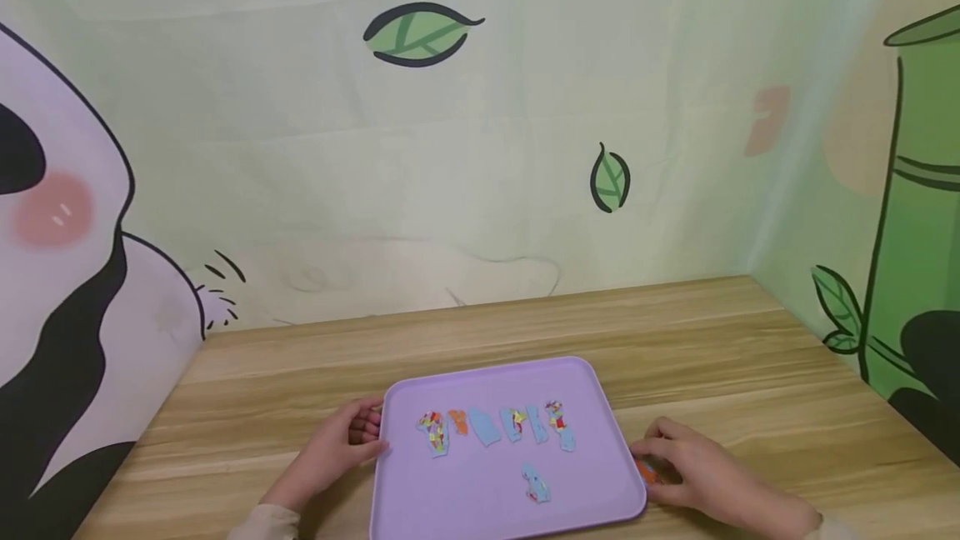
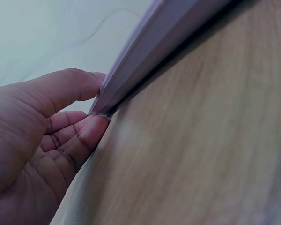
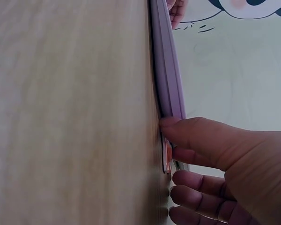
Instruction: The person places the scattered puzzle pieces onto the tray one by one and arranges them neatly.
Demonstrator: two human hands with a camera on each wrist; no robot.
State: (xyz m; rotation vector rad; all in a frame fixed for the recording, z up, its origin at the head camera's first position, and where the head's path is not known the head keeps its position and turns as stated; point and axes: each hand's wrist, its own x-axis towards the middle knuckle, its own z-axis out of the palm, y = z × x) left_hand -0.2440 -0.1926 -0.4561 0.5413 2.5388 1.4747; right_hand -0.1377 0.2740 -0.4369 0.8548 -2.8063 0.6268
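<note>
My left hand (image 1: 333,444) grips the left edge of the lilac tray (image 1: 465,515), with the thumb at its rim and the curled fingers low against its side. At the tray's right edge, my right hand (image 1: 697,469) pinches an orange puzzle piece (image 1: 648,473) between thumb and forefinger. In the right wrist view, that orange piece (image 3: 167,157) is low beside the tray wall (image 3: 168,70), partly hidden by the fingers. Several puzzle pieces lie in a row across the tray, including a plain blue one (image 1: 483,426) and a small orange one (image 1: 458,422). A blue piece (image 1: 536,483) lies apart, nearer me.
The tray rests on a wood-grain table (image 1: 300,365). Behind the table hangs a pale green backdrop (image 1: 285,148) printed with leaves, and a panda drawing (image 1: 82,273) stands at the left. Green bamboo (image 1: 922,232) is drawn on the right side.
</note>
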